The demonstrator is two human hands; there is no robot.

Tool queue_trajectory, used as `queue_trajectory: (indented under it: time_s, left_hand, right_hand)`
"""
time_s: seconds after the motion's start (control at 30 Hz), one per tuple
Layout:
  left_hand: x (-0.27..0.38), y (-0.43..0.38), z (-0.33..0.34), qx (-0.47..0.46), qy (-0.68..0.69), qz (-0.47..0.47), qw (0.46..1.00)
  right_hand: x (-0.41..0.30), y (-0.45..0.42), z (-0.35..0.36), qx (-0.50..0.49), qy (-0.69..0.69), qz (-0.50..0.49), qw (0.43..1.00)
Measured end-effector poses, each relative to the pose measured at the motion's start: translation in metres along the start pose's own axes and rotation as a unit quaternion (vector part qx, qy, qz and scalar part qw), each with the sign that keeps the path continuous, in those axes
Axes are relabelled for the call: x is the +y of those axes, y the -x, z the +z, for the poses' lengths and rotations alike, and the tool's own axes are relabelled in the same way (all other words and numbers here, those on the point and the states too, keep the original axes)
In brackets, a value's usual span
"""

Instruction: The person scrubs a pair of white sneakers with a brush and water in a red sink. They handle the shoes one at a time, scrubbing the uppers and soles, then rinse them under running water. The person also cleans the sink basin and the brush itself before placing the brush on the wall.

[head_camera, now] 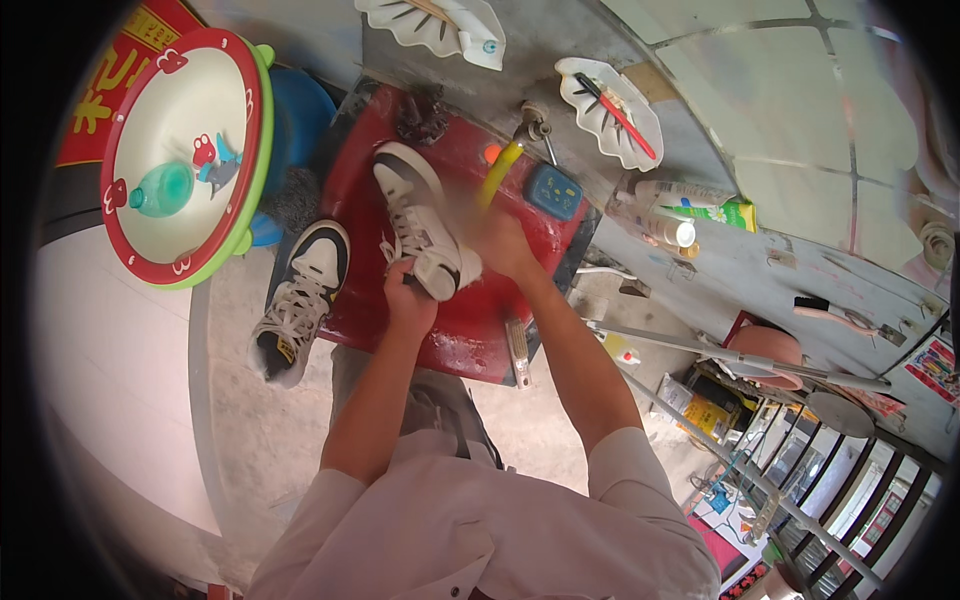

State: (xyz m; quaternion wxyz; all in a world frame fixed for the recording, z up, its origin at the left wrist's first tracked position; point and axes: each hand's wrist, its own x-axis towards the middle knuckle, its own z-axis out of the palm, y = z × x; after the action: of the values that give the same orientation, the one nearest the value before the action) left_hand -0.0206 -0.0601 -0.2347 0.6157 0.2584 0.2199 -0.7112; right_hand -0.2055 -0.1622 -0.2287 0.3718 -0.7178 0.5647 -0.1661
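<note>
My left hand grips the heel end of a white and grey lace-up sneaker, held over a red sink basin. Close to the sneaker's side, beneath the tap's yellow hose, is my right hand. Its fingers are blurred, and whether they hold something cannot be made out. The matching sneaker, white with black trim and loose laces, lies at the basin's left edge. A scrubbing brush rests on the near right rim.
A metal tap projects from the wall, near a blue soap box. Left stands a red-rimmed basin holding a green bottle. Shell-shaped dishes hang above. Bottles and a long pole are at right.
</note>
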Motion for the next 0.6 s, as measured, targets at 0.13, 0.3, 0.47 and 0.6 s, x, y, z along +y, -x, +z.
queue_trajectory:
  time_s: [0.13,0.3,0.47,0.6]
  left_hand:
    - [0.001,0.035,0.0,0.078,-0.07,-0.046,0.993]
    - [-0.012,0.059,-0.01,0.191,-0.152,-0.112,0.963]
    - [-0.019,0.073,0.009,0.237,-0.264,-0.143,0.924]
    - [-0.01,0.084,0.014,0.281,-0.347,-0.132,0.885]
  right_hand:
    - [-0.008,-0.002,-0.003,0.027,-0.011,0.014,0.999]
    - [-0.026,-0.005,0.014,0.086,-0.034,0.038,0.995]
    - [-0.047,0.001,0.002,0.09,-0.027,0.107,0.99]
    - [-0.077,-0.004,-0.039,0.289,-0.04,0.171,0.941]
